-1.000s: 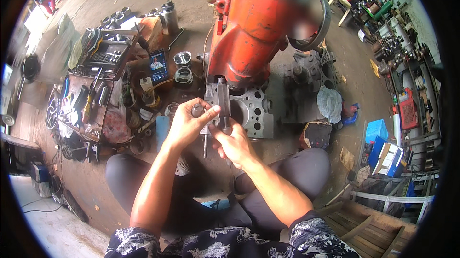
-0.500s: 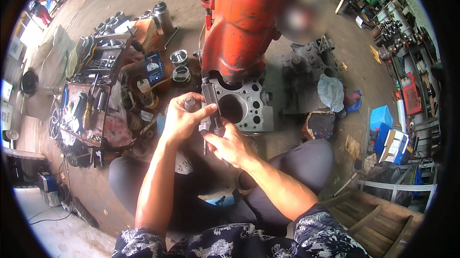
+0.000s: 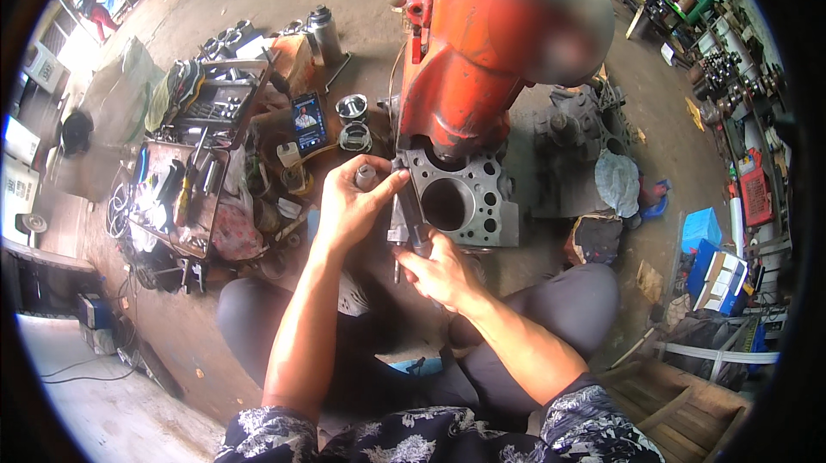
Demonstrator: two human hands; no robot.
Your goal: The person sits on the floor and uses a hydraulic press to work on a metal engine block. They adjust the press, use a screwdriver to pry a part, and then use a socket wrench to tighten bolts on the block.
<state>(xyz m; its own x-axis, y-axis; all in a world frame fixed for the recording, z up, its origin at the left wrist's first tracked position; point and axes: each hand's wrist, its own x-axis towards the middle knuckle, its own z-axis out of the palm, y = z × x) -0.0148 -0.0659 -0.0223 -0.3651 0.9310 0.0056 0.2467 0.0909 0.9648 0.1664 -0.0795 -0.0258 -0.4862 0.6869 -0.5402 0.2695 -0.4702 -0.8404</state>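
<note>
Both hands are closed on a long dark metal tool (image 3: pixel 411 209), with bar-like sides and a round lower end, tilted beside the engine block (image 3: pixel 503 226). My left hand (image 3: pixel 344 209) grips its upper part, thumb pressed on the bar. A short round metal piece (image 3: pixel 366 175) sticks up between the left fingers; whether it belongs to the tool I cannot tell. My right hand (image 3: pixel 447 274) wraps the rounded lower end, and a thin rod shows below it. The block's top face has a large round bore and several smaller holes.
A red machine column (image 3: pixel 456 58) stands over the block's far side. To the left are two pistons (image 3: pixel 352 108), a lit phone (image 3: pixel 308 121) and an open toolbox (image 3: pixel 211 166). Another dark engine casting (image 3: pixel 559 145) sits right, near a wooden pallet (image 3: pixel 688 403) lower down.
The whole view has shifted, so the scene sits further right and slightly lower. The tool has turned a little between my hands; both still grip it.
</note>
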